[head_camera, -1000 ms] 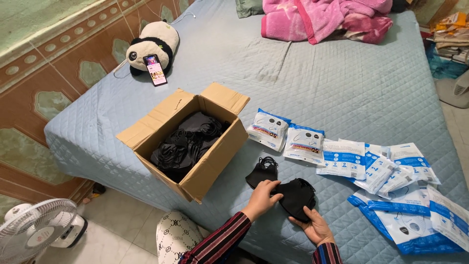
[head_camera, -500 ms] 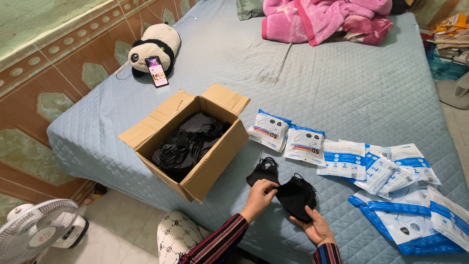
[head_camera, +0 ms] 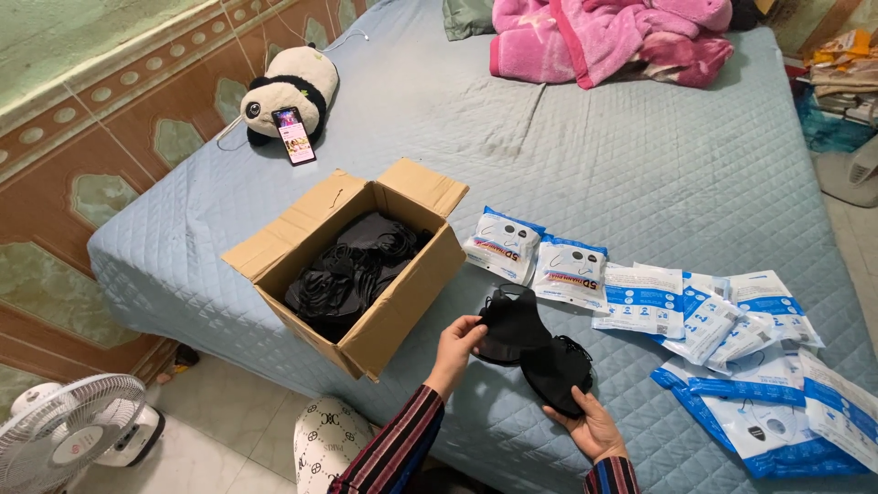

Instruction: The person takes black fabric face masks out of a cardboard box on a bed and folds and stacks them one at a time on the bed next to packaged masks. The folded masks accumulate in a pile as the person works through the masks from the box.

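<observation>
Holding a black face mask (head_camera: 512,322) by its edge, the left hand (head_camera: 455,346) is pinching it between thumb and fingers just to the right of the cardboard box (head_camera: 384,274). The right hand (head_camera: 593,423) is lying palm up farther right of the box, cradling a second black mask (head_camera: 555,373) on its fingers; the two masks are overlapping slightly where they meet. Both hands are hovering over the near edge of the bed (head_camera: 640,183), whose quilted blue cover is carrying everything else.

The box is sitting open with its flaps spread, and a heap of loose black masks (head_camera: 352,270) is filling it. Right of the box, a row of white and blue packets (head_camera: 572,270) is lying flat on the cover, running toward a looser pile of blue packets (head_camera: 777,402) at the far right. Beyond the box, toward the wall, a panda plush (head_camera: 291,87) is propping up a phone (head_camera: 294,134) with a lit screen. Far behind the box, a pink blanket (head_camera: 613,37) is lying bunched. Below the box, on the floor, a white fan (head_camera: 69,439) is standing.
</observation>
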